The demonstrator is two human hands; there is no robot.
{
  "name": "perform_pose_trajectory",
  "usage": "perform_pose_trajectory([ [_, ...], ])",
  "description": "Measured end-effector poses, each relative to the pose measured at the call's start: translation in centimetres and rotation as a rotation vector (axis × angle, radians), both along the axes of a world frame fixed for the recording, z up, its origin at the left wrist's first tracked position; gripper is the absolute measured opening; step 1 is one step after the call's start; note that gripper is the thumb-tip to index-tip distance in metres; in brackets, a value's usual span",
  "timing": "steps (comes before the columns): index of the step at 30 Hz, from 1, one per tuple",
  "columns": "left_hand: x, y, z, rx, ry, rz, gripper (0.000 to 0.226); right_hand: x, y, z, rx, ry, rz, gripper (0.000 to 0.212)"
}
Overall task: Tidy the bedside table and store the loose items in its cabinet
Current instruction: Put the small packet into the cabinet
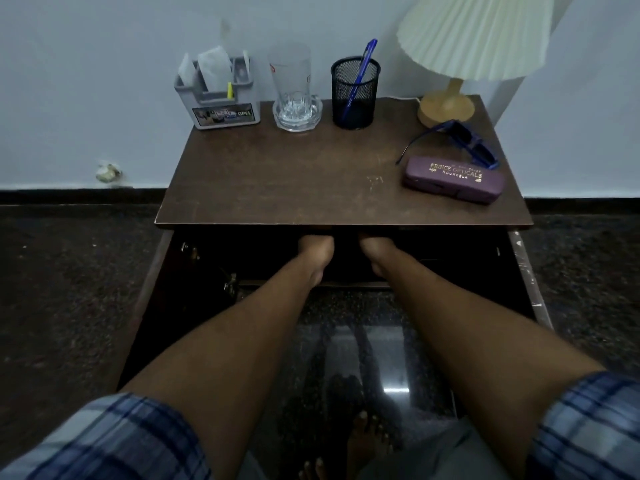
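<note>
Cabinet doors (pixel 149 299) stand swung open on both sides below the worktop (pixel 294 174), and your left hand (pixel 317 247) and right hand (pixel 375 249) reach side by side into the dark cabinet (pixel 242 258). Your fingers are hidden under the worktop's front edge, so I cannot tell whether they are apart or gripping anything. Along the wall stand a grey organiser (pixel 218 95), a glass tumbler (pixel 292 84), a mesh pen cup (pixel 354 95) holding a blue pen (pixel 363 67), and a lamp (pixel 460 64). Blue glasses (pixel 464 140) lie just behind a purple spectacle case (pixel 453 180) near the right edge.
</note>
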State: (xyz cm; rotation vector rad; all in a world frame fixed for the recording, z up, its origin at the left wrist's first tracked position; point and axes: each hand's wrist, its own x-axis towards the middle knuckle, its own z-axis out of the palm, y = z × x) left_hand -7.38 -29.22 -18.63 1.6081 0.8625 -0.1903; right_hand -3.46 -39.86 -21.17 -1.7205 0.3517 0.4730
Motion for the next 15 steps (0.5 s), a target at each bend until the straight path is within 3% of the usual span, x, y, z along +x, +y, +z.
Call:
perform_pose_trajectory([
  [3,-1.5,-0.1,1.1,0.008,-0.014,0.030,0.034,-1.3,-0.7,1.3,-0.070,-0.042,-0.037,0.045],
  [7,-3.8,-0.4,3.4,0.028,-0.042,-0.047,0.011,-3.4,-1.7,2.9,-0.083,0.005,-0.021,0.028],
  [15,-8.1,-1.5,8.8,0.038,-0.124,-0.214,0.025,-8.8,-2.8,7.9,-0.094,-0.079,0.126,0.013],
])
